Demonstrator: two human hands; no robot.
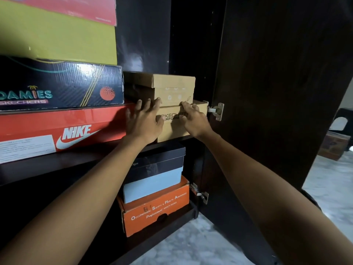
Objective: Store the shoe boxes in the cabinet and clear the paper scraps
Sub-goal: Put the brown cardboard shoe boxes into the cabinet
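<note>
Two brown cardboard shoe boxes are stacked on the cabinet's middle shelf (57, 161). The smaller top box (172, 87) sits on the lower Skechers box (172, 129). My left hand (143, 119) lies with spread, straight fingers against the front of both boxes. My right hand (193, 117) rests on the lower box's front, its fingertips at the seam between the two boxes. No paper scraps are in view.
Left on the same shelf lie a red Nike box (63, 129), a dark Skechers box (61, 85) and a yellow-green box (57, 39). Below stand a black-and-blue box (154, 175) on an orange safety-shoe box (156, 209). The dark cabinet door (282, 83) stands open at right, over marble floor (328, 188).
</note>
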